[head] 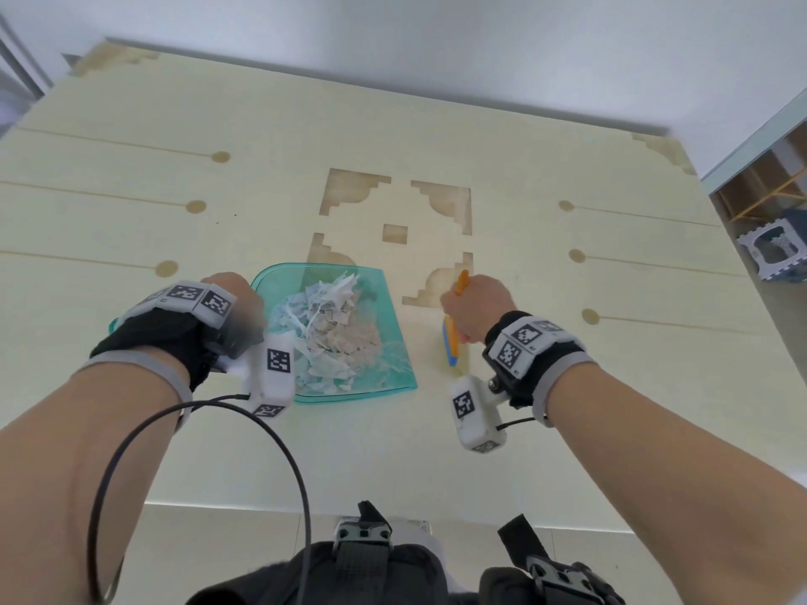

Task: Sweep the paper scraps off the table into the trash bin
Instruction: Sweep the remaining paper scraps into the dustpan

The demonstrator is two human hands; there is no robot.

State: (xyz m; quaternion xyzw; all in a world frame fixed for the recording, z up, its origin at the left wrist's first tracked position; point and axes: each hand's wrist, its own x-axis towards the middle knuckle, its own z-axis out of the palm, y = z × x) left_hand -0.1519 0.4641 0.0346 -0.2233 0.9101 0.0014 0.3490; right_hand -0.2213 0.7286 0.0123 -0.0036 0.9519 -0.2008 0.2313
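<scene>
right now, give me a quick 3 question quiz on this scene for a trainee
1. True or false: the paper scraps lie in the teal dustpan.
2. Which hand holds the orange-handled brush? A) left B) right
3. Fill in: the dustpan rests on the ____.

Key: 1 true. 2 B, the right hand; the left hand is at the dustpan's left edge. 3 table.
</scene>
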